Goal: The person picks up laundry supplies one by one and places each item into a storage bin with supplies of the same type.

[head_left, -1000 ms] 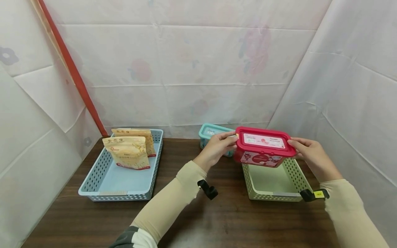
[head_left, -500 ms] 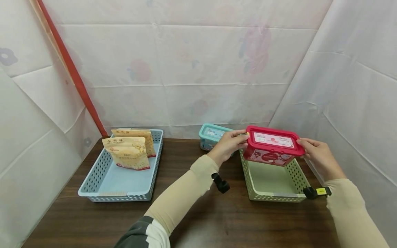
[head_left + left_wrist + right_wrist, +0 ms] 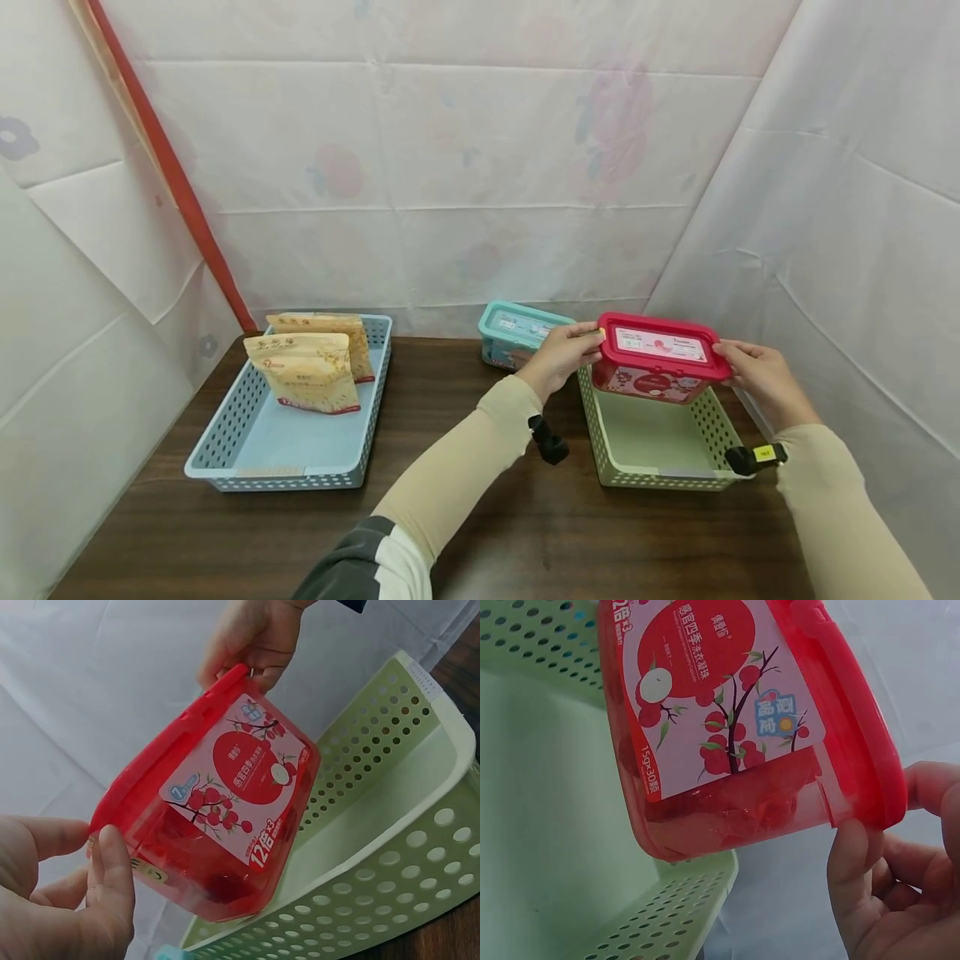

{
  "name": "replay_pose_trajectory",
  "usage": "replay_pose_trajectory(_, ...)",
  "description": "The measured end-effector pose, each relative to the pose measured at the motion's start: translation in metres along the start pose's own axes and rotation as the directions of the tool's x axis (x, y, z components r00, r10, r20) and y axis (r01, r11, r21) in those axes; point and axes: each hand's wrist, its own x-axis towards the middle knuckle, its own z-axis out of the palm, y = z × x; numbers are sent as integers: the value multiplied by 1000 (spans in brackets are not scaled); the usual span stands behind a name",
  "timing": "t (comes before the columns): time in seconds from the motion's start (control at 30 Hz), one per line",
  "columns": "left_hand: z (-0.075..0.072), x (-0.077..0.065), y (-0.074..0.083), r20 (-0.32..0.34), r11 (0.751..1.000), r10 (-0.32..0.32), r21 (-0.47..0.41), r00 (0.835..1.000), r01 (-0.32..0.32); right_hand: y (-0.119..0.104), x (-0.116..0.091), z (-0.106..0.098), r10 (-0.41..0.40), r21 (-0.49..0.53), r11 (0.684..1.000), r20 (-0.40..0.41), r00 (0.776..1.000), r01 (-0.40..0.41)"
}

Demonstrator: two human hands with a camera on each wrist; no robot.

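Observation:
Between my two hands hangs a red lidded tub of laundry capsules (image 3: 656, 367), its lid upward, over the back part of a green perforated basket (image 3: 660, 442). My left hand (image 3: 558, 354) pinches the lid rim at the tub's left end. At the opposite end my right hand (image 3: 768, 379) grips the rim between thumb and fingers. In the left wrist view the tub's front label (image 3: 244, 780) shows red berries, and the basket's wall (image 3: 405, 855) lies beside and below it. The right wrist view has the tub's clear red side (image 3: 735, 817) above the basket floor (image 3: 540, 825).
A teal lidded tub (image 3: 517, 329) stands at the back, left of the green basket, partly behind my left hand. On the left, a blue perforated basket (image 3: 300, 446) holds two yellow pouches (image 3: 307, 371) standing upright toward its back. White cloth walls (image 3: 450, 167) enclose the wooden table.
Both hands carried the red tub to the right, from the basket's left edge to over its back part; in the last half second it has dropped slightly.

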Motion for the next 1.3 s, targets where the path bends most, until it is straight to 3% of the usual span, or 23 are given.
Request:
replay_pose_trajectory(0.2, 5, 5, -5, -1, 1000, 7, 11, 1000, -7, 6, 9, -2, 24, -95, 995, 10, 1000, -23)
replay_pose_trajectory(0.7, 6, 22, -24, -85, 998, -59, 6, 995, 60, 19, 26, 7, 42, -113, 993, 38, 998, -38)
replay_pose_trajectory(1.0, 5, 22, -29, -118, 996, -85, 20, 989, 88, 25, 34, 11, 80, -219, 973, 10, 997, -76)
replay_pose_trajectory(1.3, 14, 20, -36, -159, 986, -45, 149, 986, 69, 33, 39, 13, 118, -219, 969, -5, 993, -117)
